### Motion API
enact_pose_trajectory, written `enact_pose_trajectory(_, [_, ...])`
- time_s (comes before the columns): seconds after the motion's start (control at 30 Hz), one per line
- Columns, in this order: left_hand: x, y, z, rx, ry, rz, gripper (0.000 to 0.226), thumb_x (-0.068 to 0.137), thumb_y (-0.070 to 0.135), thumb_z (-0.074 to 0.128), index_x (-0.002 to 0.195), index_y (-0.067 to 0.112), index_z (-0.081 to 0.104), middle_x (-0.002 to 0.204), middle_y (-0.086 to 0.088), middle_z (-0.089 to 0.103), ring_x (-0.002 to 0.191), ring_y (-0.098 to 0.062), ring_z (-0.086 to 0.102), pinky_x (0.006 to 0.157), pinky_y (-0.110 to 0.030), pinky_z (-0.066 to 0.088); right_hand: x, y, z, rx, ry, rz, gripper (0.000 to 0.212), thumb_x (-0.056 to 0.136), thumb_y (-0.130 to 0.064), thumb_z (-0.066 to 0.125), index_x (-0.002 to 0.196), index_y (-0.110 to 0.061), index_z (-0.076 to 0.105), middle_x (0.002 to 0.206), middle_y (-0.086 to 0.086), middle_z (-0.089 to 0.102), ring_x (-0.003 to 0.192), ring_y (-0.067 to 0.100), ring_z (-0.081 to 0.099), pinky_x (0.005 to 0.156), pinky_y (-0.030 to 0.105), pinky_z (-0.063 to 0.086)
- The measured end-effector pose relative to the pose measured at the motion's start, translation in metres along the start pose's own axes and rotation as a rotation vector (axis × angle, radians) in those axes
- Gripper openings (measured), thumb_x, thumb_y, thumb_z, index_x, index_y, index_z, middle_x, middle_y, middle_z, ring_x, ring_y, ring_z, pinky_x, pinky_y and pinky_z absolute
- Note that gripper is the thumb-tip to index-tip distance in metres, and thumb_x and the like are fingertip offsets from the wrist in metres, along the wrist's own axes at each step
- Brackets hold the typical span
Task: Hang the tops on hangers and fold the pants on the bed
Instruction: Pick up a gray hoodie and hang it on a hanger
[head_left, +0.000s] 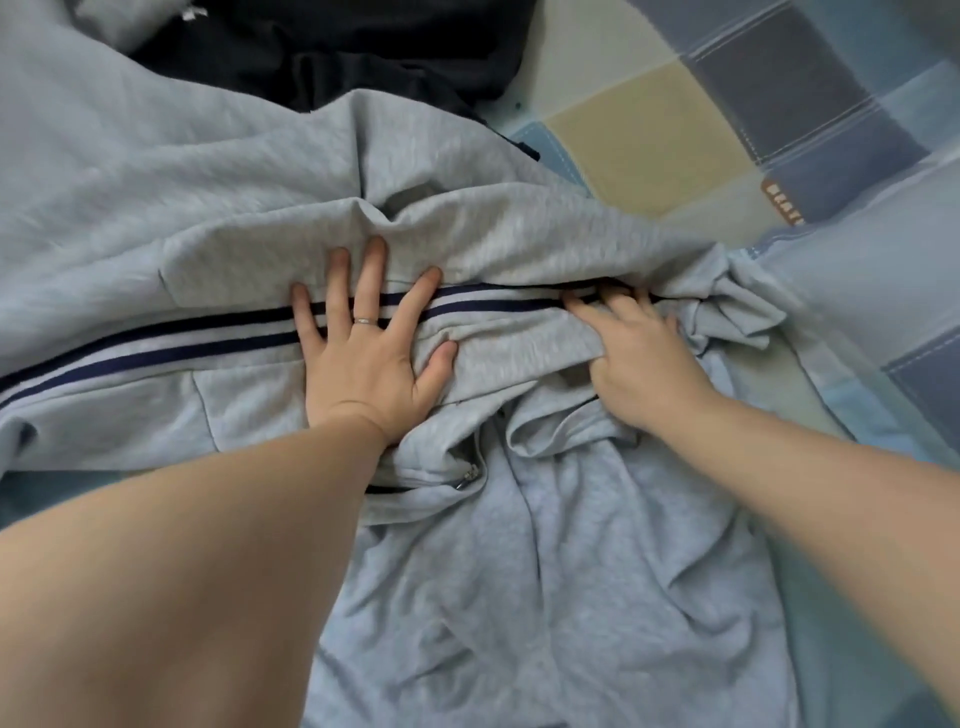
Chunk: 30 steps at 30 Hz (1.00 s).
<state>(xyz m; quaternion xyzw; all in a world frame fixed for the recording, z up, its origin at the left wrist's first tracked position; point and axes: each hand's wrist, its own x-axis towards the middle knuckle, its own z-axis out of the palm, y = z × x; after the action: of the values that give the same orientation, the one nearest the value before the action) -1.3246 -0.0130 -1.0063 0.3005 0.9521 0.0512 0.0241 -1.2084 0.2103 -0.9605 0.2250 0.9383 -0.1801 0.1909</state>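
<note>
1. From my seat I see the light-grey jersey garment with twin navy stripes (156, 358) lying rumpled on the blue-and-cream checked bedsheet (675, 130), right in front of the person.
2. The left hand (363, 358) lies flat on it, fingers straight and spread across the stripes, pinning the cloth and holding nothing.
3. The right hand (639, 358) pinches a fold of the same garment just beside the left, thumb under the edge and fingers over it.
4. The side stripe and the small metal zip (470, 475) make me read this as track pants. I judge the folding step is in hand, at the smoothing stage, with nothing folded yet.
5. More pale grey cloth bunches nearer the camera, and I cannot tell whether it is the same piece. A crumpled dark navy garment (363, 47) lies at the far side.
6. Next, the right hand should draw its fold outward to flatten the creases while the left anchors. Then one leg goes over the other along the stripe.
</note>
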Motion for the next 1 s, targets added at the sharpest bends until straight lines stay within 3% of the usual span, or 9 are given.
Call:
enact_pose_trajectory(0.17, [-0.006,0.000,-0.012,-0.038,0.032,0.042,0.073,0.087,0.083,0.020,0.150,0.048,0.028,0.167,-0.001,0.008,0.153,-0.032,0.001,0.118,-0.064,-0.001,-0.023,-0.009,-0.013,0.053,0.017,0.053,0.046,0.100,-0.010,0.034,0.138,-0.025,0.055,0.139,0.011,0.056,0.123,0.037,0.050,0.097,0.042,0.043])
enact_pose_trajectory(0.3, [-0.078,0.019,-0.021,-0.223,-0.088,0.133,0.090,0.075,0.092,0.029,0.153,0.048,0.022,0.166,0.004,0.017,0.154,-0.025,0.006,0.120,-0.058,0.002,-0.102,-0.028,0.013,-0.166,-0.012,0.068,0.029,0.099,-0.020,0.035,0.109,-0.025,0.062,0.115,0.004,0.065,0.116,0.033,0.054,0.113,0.054,0.020])
enact_pose_trajectory(0.4, [-0.137,0.034,-0.031,-0.211,-0.060,0.203,0.094,0.074,0.074,0.048,0.156,0.042,0.015,0.164,0.003,0.022,0.151,-0.026,0.018,0.119,-0.058,0.010,-0.172,-0.045,0.024,-0.300,-0.033,-0.022,0.025,0.102,-0.032,0.037,0.106,-0.028,0.062,0.111,0.002,0.067,0.116,0.028,0.055,0.115,0.053,0.011])
enact_pose_trajectory(0.47, [-0.164,0.043,-0.041,-0.210,-0.021,0.163,0.090,0.074,0.045,0.065,0.153,0.041,0.024,0.160,-0.002,0.027,0.148,-0.029,0.022,0.119,-0.058,0.013,-0.215,-0.052,0.036,-0.357,-0.067,-0.109,0.022,0.102,-0.033,0.041,0.107,-0.027,0.063,0.108,0.000,0.068,0.115,0.027,0.055,0.115,0.054,0.010])
enact_pose_trajectory(0.53, [-0.200,0.051,-0.045,-0.210,-0.005,0.123,0.070,0.074,0.023,0.068,0.139,0.038,0.048,0.149,-0.004,0.041,0.141,-0.032,0.034,0.116,-0.058,0.019,-0.258,-0.053,0.055,-0.383,-0.133,-0.172,0.022,0.103,-0.035,0.043,0.104,-0.027,0.064,0.103,-0.002,0.068,0.113,0.025,0.055,0.115,0.055,0.008])
enact_pose_trajectory(0.6, [-0.251,0.055,-0.043,-0.179,-0.045,0.103,0.044,0.075,0.021,0.067,0.118,0.031,0.064,0.131,-0.001,0.055,0.125,-0.032,0.049,0.110,-0.058,0.028,-0.297,-0.048,0.070,-0.351,-0.212,-0.168,0.024,0.103,-0.035,0.041,0.107,-0.025,0.063,0.106,-0.003,0.066,0.114,0.024,0.053,0.116,0.055,0.007])
enact_pose_trajectory(0.73, [-0.357,0.064,-0.056,-0.208,-0.181,-0.014,0.034,0.067,0.020,0.065,0.100,0.024,0.070,0.107,0.000,0.063,0.103,-0.030,0.060,0.103,-0.046,0.027,-0.359,-0.038,0.088,-0.274,-0.275,-0.119,0.029,0.101,-0.027,0.039,0.123,-0.031,0.058,0.118,-0.007,0.061,0.125,0.021,0.045,0.116,0.052,0.013])
enact_pose_trajectory(0.9, [-0.443,0.092,-0.085,-0.221,-0.358,-0.037,0.028,0.072,0.021,0.049,0.094,0.024,0.067,0.096,0.000,0.060,0.087,-0.028,0.058,0.090,-0.041,0.036,-0.442,-0.025,0.116,-0.219,-0.367,-0.043,0.033,0.100,-0.026,0.039,0.127,-0.032,0.058,0.125,-0.006,0.059,0.129,0.023,0.042,0.119,0.052,0.009])
enact_pose_trajectory(1.0, [-0.472,0.097,-0.104,-0.179,-0.548,0.033,0.027,0.081,0.023,0.053,0.104,0.027,0.067,0.105,0.002,0.058,0.096,-0.026,0.058,0.092,-0.037,0.034,-0.485,-0.025,0.120,-0.215,-0.484,-0.019,0.033,0.101,-0.027,0.037,0.125,-0.031,0.060,0.126,-0.004,0.061,0.126,0.022,0.046,0.118,0.050,0.013])
